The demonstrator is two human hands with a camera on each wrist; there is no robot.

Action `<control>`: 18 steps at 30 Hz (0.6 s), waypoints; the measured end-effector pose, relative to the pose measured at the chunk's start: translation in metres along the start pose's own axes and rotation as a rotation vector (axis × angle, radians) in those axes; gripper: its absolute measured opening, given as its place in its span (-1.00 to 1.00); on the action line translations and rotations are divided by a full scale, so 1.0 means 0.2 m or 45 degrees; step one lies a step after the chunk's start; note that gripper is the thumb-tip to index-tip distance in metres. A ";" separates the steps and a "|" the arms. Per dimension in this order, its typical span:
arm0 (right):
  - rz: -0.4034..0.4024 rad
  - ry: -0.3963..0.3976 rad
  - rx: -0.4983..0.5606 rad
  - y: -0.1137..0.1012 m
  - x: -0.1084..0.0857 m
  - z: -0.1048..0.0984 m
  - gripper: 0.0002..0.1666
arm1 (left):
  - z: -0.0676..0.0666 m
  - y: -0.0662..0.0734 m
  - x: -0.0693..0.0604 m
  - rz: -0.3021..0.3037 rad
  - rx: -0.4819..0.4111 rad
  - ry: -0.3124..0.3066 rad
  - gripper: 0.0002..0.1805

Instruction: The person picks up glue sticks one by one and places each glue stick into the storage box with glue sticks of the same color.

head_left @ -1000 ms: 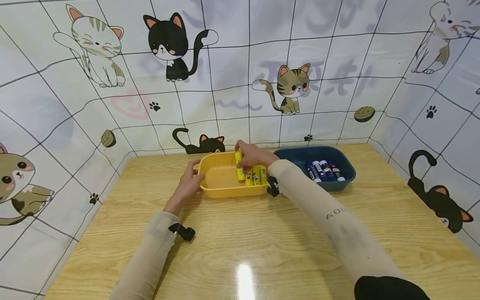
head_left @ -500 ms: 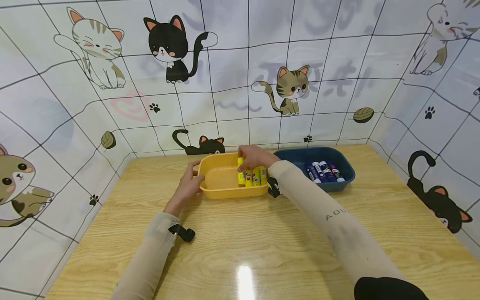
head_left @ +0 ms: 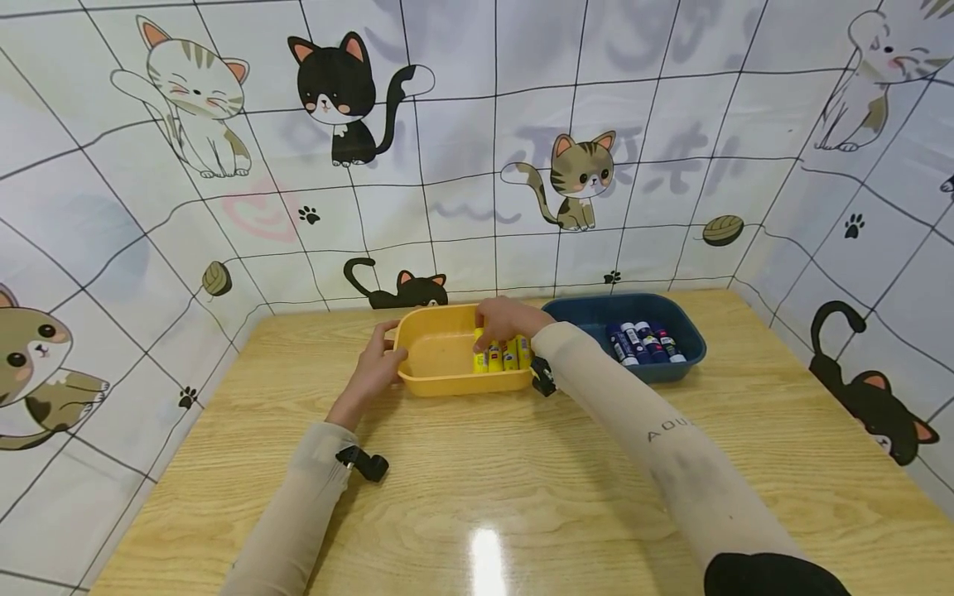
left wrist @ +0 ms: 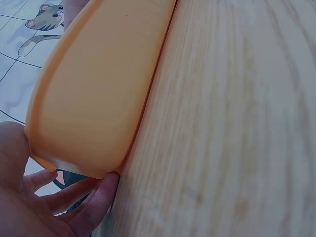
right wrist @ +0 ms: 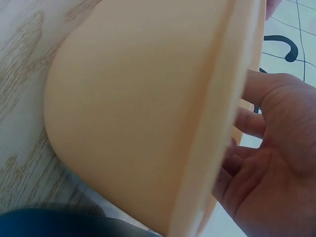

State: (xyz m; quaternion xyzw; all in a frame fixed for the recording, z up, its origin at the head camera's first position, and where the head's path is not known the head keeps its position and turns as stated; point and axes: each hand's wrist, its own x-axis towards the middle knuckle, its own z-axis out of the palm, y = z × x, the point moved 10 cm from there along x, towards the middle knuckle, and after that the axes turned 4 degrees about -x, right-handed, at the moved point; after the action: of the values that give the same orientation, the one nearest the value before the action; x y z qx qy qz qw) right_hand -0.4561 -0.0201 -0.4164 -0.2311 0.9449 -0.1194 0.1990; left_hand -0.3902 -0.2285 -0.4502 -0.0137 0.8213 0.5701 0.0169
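Observation:
At the left end of a yellow plastic bin [head_left: 462,385], my left hand [head_left: 373,364] grips the rim, thumb over the edge. In the left wrist view its fingers [left wrist: 98,202] touch the bin's outer wall. My right hand [head_left: 510,319] reaches inside the bin and pinches a yellow glue stick [head_left: 480,362], its upper part hidden by the fingers. Several yellow glue sticks [head_left: 510,356] lie side by side to its right. In the right wrist view the bin wall [right wrist: 138,98] hides the fingertips and the stick.
A dark blue bin [head_left: 674,371] stands right beside the yellow one, with several navy glue sticks [head_left: 622,343] lying in it. Both bins are on a wood-grain table [head_left: 417,497]. A cat-patterned wall covering [head_left: 462,165] rises behind and at the sides.
My right hand has lowered the yellow glue stick into the bin, down beside the other yellow sticks. My left hand has stayed on the bin's left end.

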 end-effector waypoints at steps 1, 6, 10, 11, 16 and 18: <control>-0.001 -0.003 0.001 0.00 0.00 0.00 -0.39 | 0.00 0.00 0.00 0.000 -0.004 -0.001 -0.29; 0.008 -0.034 0.019 0.00 -0.01 0.02 -0.40 | 0.01 0.00 0.01 -0.001 -0.014 -0.005 -0.29; 0.013 -0.047 0.021 0.00 -0.01 0.03 -0.40 | 0.01 0.00 0.01 -0.004 -0.012 -0.003 -0.29; 0.014 -0.050 0.022 0.00 -0.01 0.03 -0.40 | 0.01 0.00 0.01 -0.003 -0.009 -0.002 -0.29; 0.014 -0.076 0.037 0.00 -0.02 0.04 -0.40 | 0.00 0.00 0.01 -0.004 0.005 0.002 -0.30; 0.001 -0.094 0.034 -0.01 -0.02 0.04 -0.40 | 0.00 -0.01 0.01 -0.010 0.004 0.006 -0.30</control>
State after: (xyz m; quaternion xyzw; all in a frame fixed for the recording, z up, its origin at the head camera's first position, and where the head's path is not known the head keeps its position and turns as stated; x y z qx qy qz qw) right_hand -0.4492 -0.0211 -0.4224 -0.2322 0.9353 -0.1231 0.2368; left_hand -0.3918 -0.2288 -0.4513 -0.0184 0.8221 0.5688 0.0172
